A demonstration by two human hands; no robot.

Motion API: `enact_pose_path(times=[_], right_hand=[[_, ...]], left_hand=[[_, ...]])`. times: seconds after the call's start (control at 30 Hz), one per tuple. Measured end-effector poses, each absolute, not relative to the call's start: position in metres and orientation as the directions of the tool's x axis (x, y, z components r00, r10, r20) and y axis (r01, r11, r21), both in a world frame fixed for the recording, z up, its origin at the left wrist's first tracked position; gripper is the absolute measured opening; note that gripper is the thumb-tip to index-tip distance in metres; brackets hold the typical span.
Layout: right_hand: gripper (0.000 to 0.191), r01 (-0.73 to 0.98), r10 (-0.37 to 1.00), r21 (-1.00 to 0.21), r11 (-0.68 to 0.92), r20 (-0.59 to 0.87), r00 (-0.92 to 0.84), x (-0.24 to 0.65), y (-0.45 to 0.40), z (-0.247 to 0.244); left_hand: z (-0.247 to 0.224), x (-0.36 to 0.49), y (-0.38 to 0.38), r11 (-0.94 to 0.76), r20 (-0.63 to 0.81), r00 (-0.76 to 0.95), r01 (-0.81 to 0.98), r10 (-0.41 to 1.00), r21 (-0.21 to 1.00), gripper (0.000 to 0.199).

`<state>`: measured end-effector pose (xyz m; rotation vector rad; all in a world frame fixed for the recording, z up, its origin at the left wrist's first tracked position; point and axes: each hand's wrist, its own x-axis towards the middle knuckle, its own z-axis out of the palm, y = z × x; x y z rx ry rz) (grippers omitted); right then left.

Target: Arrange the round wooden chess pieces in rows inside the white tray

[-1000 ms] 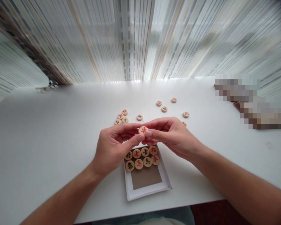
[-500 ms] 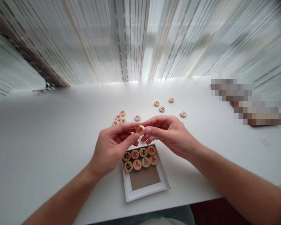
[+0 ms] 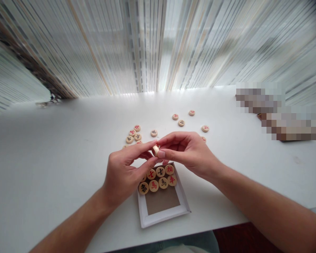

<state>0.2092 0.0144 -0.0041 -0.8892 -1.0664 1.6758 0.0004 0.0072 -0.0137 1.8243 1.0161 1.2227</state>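
My left hand (image 3: 126, 172) and my right hand (image 3: 186, 151) meet above a shallow white box (image 3: 163, 216) at the table's near edge. Between their fingertips they pinch one round wooden chess piece (image 3: 155, 150), turned nearly edge-on, so its face is hidden. Both hands touch it. In the box lie several wooden pieces (image 3: 160, 177) with red or black characters, set in rows at the far end. The near half of the box shows bare brown cardboard (image 3: 162, 202). My left hand covers the box's far left corner.
Loose wooden pieces lie on the white table (image 3: 55, 147): a cluster (image 3: 133, 133) behind my left hand, one piece (image 3: 154, 133) in the middle, several (image 3: 181, 117) farther right. A blurred-out brown object (image 3: 289, 126) sits at the right. Striped curtains hang behind.
The held piece has tipped from face-up, showing a red character, to nearly edge-on. Both hands stayed together over the box, the left wrist dropping a little.
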Motion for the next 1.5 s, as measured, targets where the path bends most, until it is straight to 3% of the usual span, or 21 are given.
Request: enact_pose_path(times=[0.27, 0.53, 0.77, 1.2, 1.5], right_hand=[[0.044, -0.280, 0.940, -0.934, -0.221, -0.128, -0.316, 0.209, 0.014, -0.005], [0.037, -0.292, 0.927, -0.929, -0.227, -0.114, -0.357, 0.210, 0.015, -0.003], [0.034, -0.335, 0.907, -0.890, -0.310, -0.171, -0.384, 0.211, 0.016, -0.003], [0.034, -0.353, 0.890, -0.865, -0.356, -0.199, -0.410, 0.211, 0.015, 0.001], [0.034, -0.414, 0.873, -0.829, -0.375, -0.166, -0.459, 0.212, 0.016, 0.000]], left_hand=[[-0.013, 0.001, 0.004, -0.554, 0.461, 0.350, 0.237, 0.815, 0.798, 0.039], [-0.006, 0.007, 0.004, -0.203, 0.189, 0.275, 0.023, 0.943, 0.979, 0.026], [-0.004, 0.006, 0.006, -0.125, 0.135, 0.273, -0.054, 0.952, 0.991, 0.024], [-0.006, 0.007, 0.007, -0.131, 0.158, 0.274, -0.113, 0.949, 0.985, 0.034], [-0.004, 0.007, 0.007, -0.160, 0.189, 0.254, -0.131, 0.949, 0.978, 0.029]])
